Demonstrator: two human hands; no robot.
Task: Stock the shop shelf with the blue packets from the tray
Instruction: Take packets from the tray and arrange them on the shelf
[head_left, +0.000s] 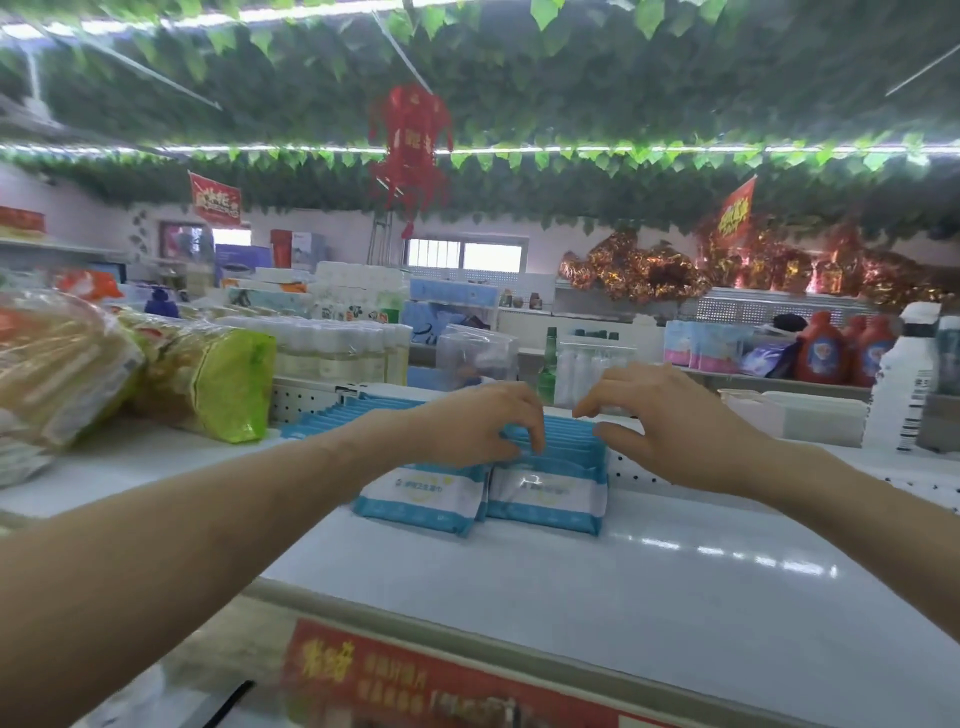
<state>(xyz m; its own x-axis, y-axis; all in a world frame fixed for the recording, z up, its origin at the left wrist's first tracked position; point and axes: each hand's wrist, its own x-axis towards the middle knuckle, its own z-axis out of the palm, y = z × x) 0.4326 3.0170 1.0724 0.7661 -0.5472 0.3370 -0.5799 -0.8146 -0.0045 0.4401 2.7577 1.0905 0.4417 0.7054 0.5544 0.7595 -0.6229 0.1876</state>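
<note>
Squaring up blue-and-white plastic packets (550, 488) on the white metal shelf (571, 582): our left hand (467, 426) pinches their tops, our right hand (675, 421) hovers loosely curled, empty; next, we likely fetch more.

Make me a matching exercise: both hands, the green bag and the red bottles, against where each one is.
Things:
1. left hand
2. right hand
3. green bag
4. red bottles

Places:
A. in the background, far right
B. fingers curled on the tops of the packets
C. on the shelf, left of the packets
D. open, by the packets' right edge

Pairs: 1-B, 2-D, 3-C, 4-A
</note>
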